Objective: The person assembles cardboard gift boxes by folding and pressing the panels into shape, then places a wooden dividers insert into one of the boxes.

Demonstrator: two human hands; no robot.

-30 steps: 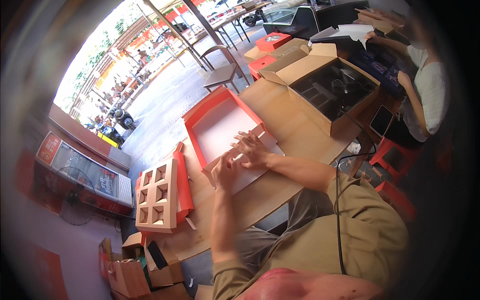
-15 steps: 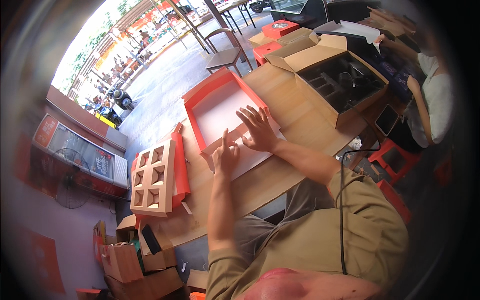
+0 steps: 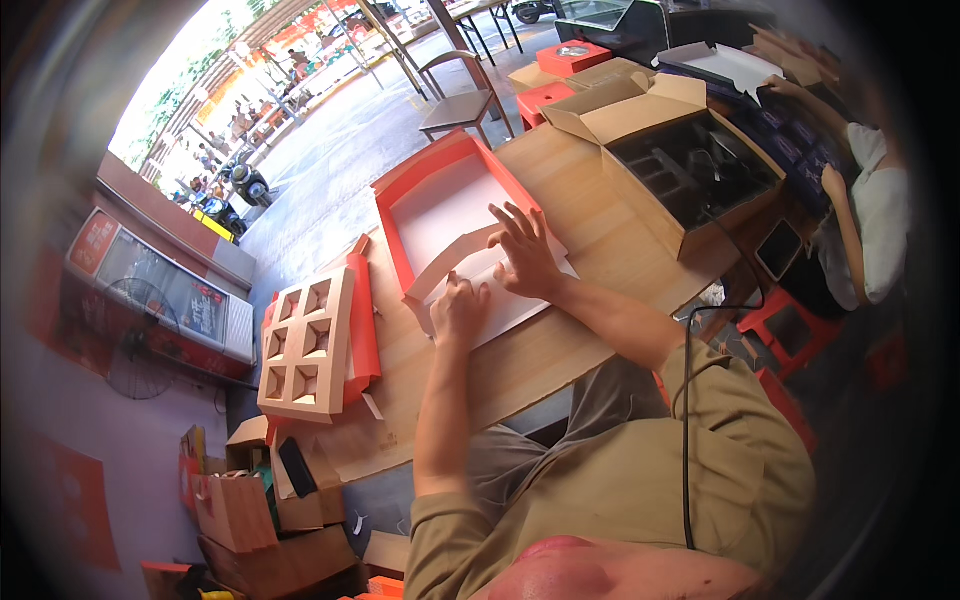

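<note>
A shallow open box (image 3: 398, 250), red on its walls and whitish inside, lies on the wooden table. Its near flap (image 3: 445, 262) stands partly raised, with the pale side up. At the left part of this flap is my left hand (image 3: 462, 312), its fingers curled in against the cardboard. My right hand (image 3: 527, 262) hovers over the right part of the flap, fingers spread and stretched out, thumb close to the cardboard. Left of the box, a tan insert with several square compartments (image 3: 306, 345) rests on a red box piece (image 3: 366, 330).
A large brown carton (image 3: 690, 235) with dark contents stands on the table's (image 3: 590, 215) right side. Beyond it a person in white (image 3: 880, 210) handles a dark box with a white inside. Cartons (image 3: 270, 540) are piled at lower left. A chair (image 3: 460, 110) stands past the far edge.
The near flap has risen and shows more of its pale face. My left index finger, stretched before, is now bent in. My right hand has shifted slightly right and lifted its fingers.
</note>
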